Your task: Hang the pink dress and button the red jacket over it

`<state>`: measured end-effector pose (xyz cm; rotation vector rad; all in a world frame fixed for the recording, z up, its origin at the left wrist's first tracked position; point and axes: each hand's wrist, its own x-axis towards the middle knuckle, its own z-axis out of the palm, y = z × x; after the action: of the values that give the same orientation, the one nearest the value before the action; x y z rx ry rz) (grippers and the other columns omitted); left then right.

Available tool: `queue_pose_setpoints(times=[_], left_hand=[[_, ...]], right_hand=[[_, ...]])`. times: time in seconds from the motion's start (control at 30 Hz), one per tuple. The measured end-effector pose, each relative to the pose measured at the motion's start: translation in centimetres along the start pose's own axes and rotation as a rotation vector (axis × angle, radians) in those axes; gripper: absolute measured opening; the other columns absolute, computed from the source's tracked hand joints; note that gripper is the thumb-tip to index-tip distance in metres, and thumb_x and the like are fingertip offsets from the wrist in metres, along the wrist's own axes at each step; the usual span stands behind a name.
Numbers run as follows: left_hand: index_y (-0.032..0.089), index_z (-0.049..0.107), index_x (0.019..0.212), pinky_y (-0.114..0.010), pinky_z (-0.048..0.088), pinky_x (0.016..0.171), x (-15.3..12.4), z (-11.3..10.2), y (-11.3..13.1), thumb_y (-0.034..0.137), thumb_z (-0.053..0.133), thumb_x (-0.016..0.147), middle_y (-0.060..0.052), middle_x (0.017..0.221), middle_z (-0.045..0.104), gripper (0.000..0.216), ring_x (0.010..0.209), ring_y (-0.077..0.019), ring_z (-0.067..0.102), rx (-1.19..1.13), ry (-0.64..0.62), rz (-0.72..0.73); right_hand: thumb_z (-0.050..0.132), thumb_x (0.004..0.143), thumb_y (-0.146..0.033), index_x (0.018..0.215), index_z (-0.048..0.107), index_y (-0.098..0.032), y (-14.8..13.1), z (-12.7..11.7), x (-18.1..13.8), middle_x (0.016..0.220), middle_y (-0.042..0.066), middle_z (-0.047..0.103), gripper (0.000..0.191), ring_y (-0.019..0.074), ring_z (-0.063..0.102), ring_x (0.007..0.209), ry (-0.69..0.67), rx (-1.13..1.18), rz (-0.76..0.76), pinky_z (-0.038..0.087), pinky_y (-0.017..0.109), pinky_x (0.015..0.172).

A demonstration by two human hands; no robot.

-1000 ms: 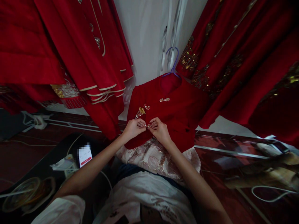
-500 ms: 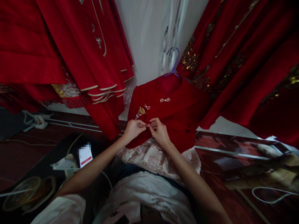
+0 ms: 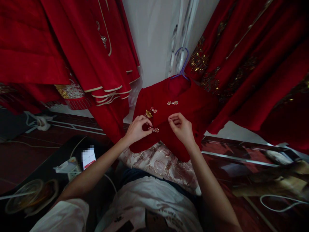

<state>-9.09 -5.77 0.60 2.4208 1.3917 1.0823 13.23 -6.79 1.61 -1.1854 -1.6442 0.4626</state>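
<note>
A red jacket [image 3: 188, 129] lies spread in front of me on a purple hanger [image 3: 182, 66]. Its front carries beaded flower clasps: an upper clasp [image 3: 172, 103], a middle one [image 3: 154, 110] beside a gold fan-shaped ornament [image 3: 148, 113], and a lower clasp [image 3: 154, 130]. My left hand [image 3: 138, 130] rests on the jacket at the lower clasp, thumb and forefinger parted beside it. My right hand [image 3: 182, 128] is held over the jacket to the right, thumb and forefinger pinched together. Whatever that pinch holds, if anything, is too small to see.
Red garments with trim [image 3: 103, 64] hang at the left, and gold-decorated ones [image 3: 231, 64] at the right. A pale brocade cloth [image 3: 159, 158] lies beneath the jacket. To my left, a dark surface bears a lit phone [image 3: 88, 158] and a clear plastic lid [image 3: 24, 196].
My right hand has moved away from the lower clasp, to the right and slightly up. My left thumb and forefinger have parted, leaving the clasp in view. The jacket's lower right part has shifted.
</note>
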Motion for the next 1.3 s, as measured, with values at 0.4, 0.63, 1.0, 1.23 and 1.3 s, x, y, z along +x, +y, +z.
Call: queue_pose_setpoints(times=[0.4,0.63,1.0,1.23,1.3], left_hand=[[0.020,0.065,0.101,-0.033,0.047,0.080,-1.3,2.3,-0.1,0.032,0.056,0.090,-0.006,0.096,0.053,0.019,0.094,-0.0208,0.049,0.394,-0.106,0.249],[0.019,0.063,0.097,-0.042,0.044,0.091,-1.1,2.2,0.0,0.027,0.052,0.091,-0.007,0.105,0.057,0.015,0.101,-0.0217,0.051,0.365,-0.101,0.284],[0.024,0.064,0.098,-0.045,0.036,0.111,-0.7,3.6,-2.4,0.013,0.042,0.093,-0.003,0.101,0.066,0.025,0.100,-0.0149,0.058,0.301,-0.182,0.510],[0.024,0.063,0.103,-0.042,0.035,0.110,-0.5,4.1,-2.6,0.023,0.052,0.091,-0.003,0.102,0.065,0.016,0.100,-0.0159,0.057,0.168,-0.019,0.450],[0.023,0.061,0.111,-0.044,0.036,0.107,0.7,3.4,-2.3,0.030,0.055,0.090,-0.006,0.107,0.062,0.023,0.106,-0.0190,0.054,0.160,0.117,0.339]], right_hand=[[0.056,0.086,-0.030,0.089,0.062,-0.021,0.4,-1.3,0.1,0.075,0.001,0.068,0.011,0.0133,0.065,0.067,-0.297,-0.048,0.009,0.050,0.025,0.064],[0.057,0.085,-0.031,0.088,0.062,-0.021,0.3,-2.4,0.5,0.076,0.001,0.068,0.012,0.0136,0.066,0.068,-0.279,-0.047,0.025,0.051,0.025,0.065],[0.057,0.085,-0.037,0.091,0.064,-0.020,0.5,-3.7,0.8,0.074,0.003,0.069,0.020,0.0154,0.066,0.069,-0.234,-0.036,0.023,0.053,0.027,0.064],[0.058,0.085,-0.039,0.091,0.063,-0.019,0.6,-4.7,1.0,0.076,0.004,0.069,0.021,0.0157,0.067,0.070,-0.217,-0.027,0.032,0.053,0.028,0.065],[0.058,0.085,-0.039,0.091,0.063,-0.019,0.6,-4.9,1.0,0.076,0.004,0.069,0.022,0.0158,0.067,0.070,-0.214,-0.021,0.030,0.054,0.028,0.066]])
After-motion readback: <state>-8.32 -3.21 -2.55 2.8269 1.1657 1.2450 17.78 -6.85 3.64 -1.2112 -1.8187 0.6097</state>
